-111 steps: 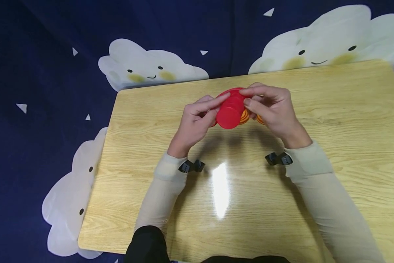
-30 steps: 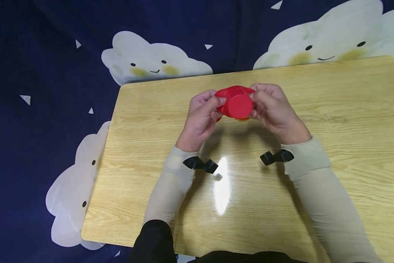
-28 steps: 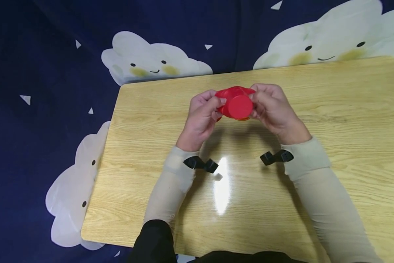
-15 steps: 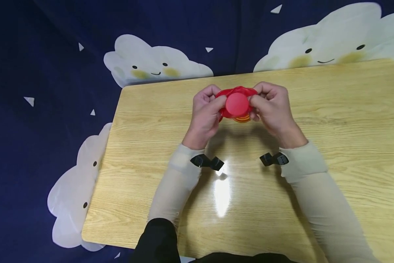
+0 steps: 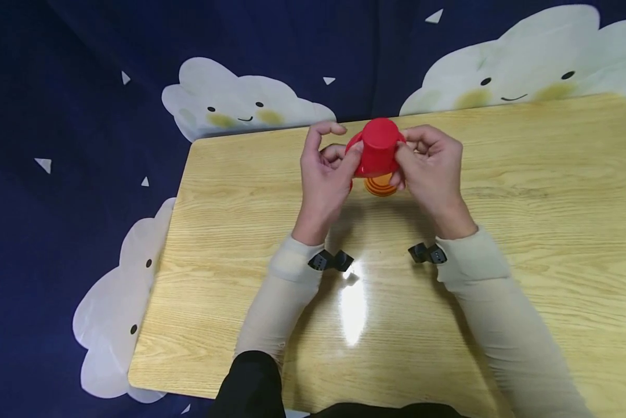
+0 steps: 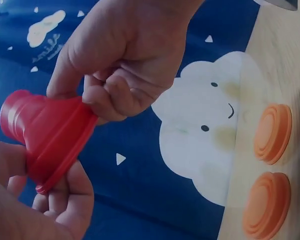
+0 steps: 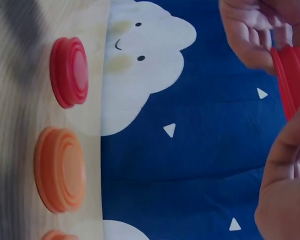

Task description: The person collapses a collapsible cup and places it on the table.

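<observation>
A red collapsible cup [image 5: 379, 157] is held in the air between both hands, its round base tilted up and its wide rim lower. In the left wrist view the red cup [image 6: 55, 132] appears stretched out, its stepped wall flaring to the rim. My left hand [image 5: 320, 180] pinches its left side between thumb and curled fingers, the index finger raised off it. On the opposite side my right hand [image 5: 435, 174] pinches the cup with thumb and fingers near the rim. The inside of the cup is hidden.
Beyond the hands, a flattened red ringed disc [image 7: 70, 72], an orange ringed disc [image 7: 60, 170] and another orange disc [image 7: 60, 235] stand in a row on the wooden table [image 5: 229, 232]. A dark blue cloud-printed cloth [image 5: 109, 139] hangs behind the table's far edge.
The cup's base, which faced the head camera, has tipped upward and away, baring more of its side wall. The left index finger has lifted off. The orange disc below shows more.
</observation>
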The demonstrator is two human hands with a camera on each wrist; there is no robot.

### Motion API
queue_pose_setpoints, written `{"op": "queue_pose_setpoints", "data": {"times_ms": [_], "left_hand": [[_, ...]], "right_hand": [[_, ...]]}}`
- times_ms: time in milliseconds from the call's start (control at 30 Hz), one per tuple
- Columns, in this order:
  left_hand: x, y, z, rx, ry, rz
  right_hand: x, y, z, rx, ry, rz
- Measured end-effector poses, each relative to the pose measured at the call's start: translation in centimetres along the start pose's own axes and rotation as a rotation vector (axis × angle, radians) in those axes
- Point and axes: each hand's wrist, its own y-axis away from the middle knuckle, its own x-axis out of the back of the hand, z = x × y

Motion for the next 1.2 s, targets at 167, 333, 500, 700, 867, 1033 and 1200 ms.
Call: {"op": "queue_pose_setpoints", "data": {"times_ms": [167,333,500,700,867,1033,1200], "left_hand": [[0.3,0.2,-0.7,-0.08,0.037,-0.088],[0.9,0.6,-1.2,-0.07,0.096,-0.136],[0.7,0.8,-1.4,-0.127,0.116,-0.108],[0.6,0.8,-1.4,-0.154,0.089,-0.065],[0.4,0.6,-1.2,-0.111,0.053,-0.023],[0.3,0.4,-1.0,-0.076,0.016,0.005],[0.1,0.1,-1.0,-0.048,0.034,0.064]], "right_hand": [[-0.3,0.0,0.3,0.004,0.037,0.095],[0.1,-0.6,1.5,-0.007,-0.031,0.13],[0.0,-0.7,2.0,-0.02,-0.081,0.135],[-0.5,-0.6,1.8,-0.033,-0.112,0.156],[-0.9,-0.6,2.0,-0.014,-0.135,0.192],[-1.3,-0.7,2.2,0.016,-0.152,0.222],[-1.0,-0.5,2.2,0.067,-0.168,0.145]]}}
